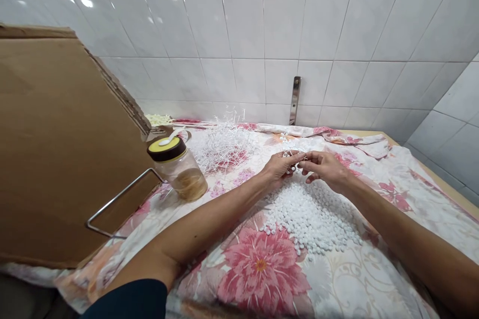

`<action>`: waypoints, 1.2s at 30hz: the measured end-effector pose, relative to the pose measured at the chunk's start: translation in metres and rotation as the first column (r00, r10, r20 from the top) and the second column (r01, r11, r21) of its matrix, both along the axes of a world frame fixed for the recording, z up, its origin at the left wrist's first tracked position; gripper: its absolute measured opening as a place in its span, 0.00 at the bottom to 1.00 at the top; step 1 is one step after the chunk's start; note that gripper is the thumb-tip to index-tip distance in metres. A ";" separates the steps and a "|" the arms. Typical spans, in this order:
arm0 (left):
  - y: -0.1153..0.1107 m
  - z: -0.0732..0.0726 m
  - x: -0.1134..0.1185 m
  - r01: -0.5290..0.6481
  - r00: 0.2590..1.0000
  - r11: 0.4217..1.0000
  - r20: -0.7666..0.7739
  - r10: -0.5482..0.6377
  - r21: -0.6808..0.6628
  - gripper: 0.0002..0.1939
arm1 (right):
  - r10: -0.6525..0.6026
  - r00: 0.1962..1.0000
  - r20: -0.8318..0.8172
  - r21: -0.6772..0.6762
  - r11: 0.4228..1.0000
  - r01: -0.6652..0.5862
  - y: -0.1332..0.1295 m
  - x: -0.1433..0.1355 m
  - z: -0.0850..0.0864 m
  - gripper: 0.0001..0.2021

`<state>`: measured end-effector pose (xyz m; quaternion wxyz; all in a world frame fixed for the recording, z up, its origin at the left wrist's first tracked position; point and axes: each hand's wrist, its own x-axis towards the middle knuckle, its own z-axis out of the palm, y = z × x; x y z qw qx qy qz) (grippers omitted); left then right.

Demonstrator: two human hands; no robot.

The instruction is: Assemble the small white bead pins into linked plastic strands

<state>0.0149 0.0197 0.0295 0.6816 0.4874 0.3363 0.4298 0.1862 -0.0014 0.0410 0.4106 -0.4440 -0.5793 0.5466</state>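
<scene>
My left hand point(281, 167) is closed, pinching a small white branched plastic piece point(287, 152) with thin stems and round white ends. Fingertips of my right hand point(326, 169) meet it from the other side and pinch at the same piece, partly hiding it. Directly below both hands spreads a heap of small round white beads point(314, 214) on the flowered cloth point(262, 269). Behind and left of my left hand lies a loose tangle of thin white plastic stems point(228, 147).
A clear jar point(189, 182) with a dark-and-yellow lid and brownish contents stands left, a white spoon point(170, 137) on its lid. Further left are a large cardboard sheet point(60, 149) and a bent metal frame point(119, 194). A tiled wall point(243, 30) with a metal bracket point(295, 99) closes the back.
</scene>
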 end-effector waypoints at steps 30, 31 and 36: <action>0.003 -0.005 -0.001 0.065 0.998 0.998 0.026 -0.066 0.013 0.26 | 0.068 0.960 -0.273 -0.067 0.994 -0.089 0.001 0.000 -0.019 0.18; 0.003 -0.005 -0.001 0.071 0.997 0.997 0.017 -0.071 0.013 0.26 | 0.062 0.961 -0.270 -0.072 0.994 -0.084 0.001 0.000 -0.018 0.18; 0.002 -0.005 -0.001 0.039 0.999 0.999 0.030 -0.039 0.003 0.26 | 0.000 0.975 -0.221 -0.081 0.997 -0.018 -0.002 -0.001 -0.015 0.22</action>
